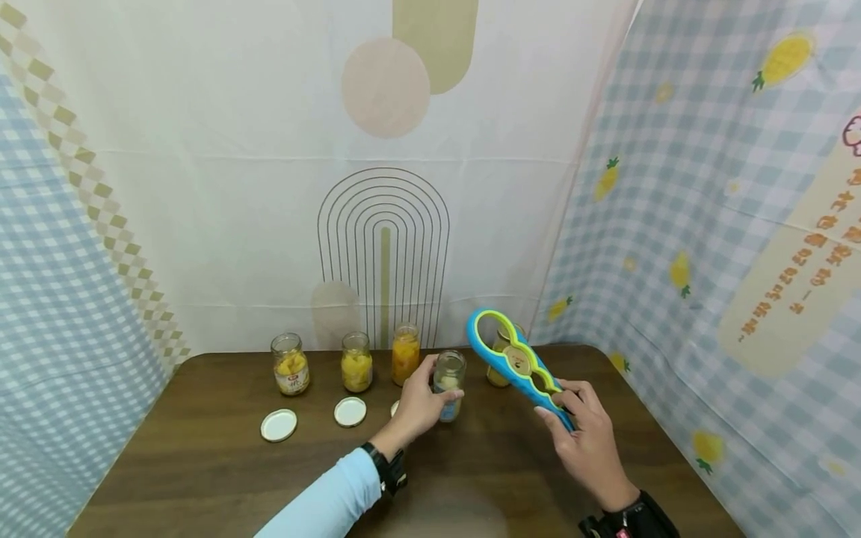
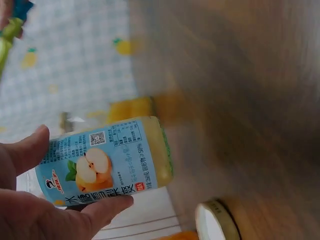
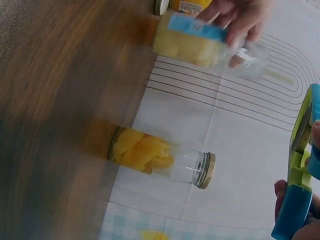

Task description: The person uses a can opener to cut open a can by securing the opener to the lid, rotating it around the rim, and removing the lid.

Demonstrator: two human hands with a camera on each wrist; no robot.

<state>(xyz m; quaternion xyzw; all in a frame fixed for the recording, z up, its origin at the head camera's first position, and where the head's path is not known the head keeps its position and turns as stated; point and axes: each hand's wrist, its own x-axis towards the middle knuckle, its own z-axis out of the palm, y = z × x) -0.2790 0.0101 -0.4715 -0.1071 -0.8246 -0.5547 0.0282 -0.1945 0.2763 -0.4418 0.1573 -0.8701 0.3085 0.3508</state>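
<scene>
My left hand grips a glass jar with a blue label, thumb and fingers around its sides. In the left wrist view the label on this jar pictures fruit; pale pieces show inside in the right wrist view. No lid shows on its mouth. Whether its base touches the table I cannot tell. My right hand holds a blue and green jar opener by its handle end, raised above the table. Behind the opener stands a jar of yellow fruit with a gold lid.
Along the back of the brown table stand lidless jars of yellow fruit and an orange-filled jar. White lids lie before them; another is partly hidden by my left hand. Cloth curtains hang behind and beside.
</scene>
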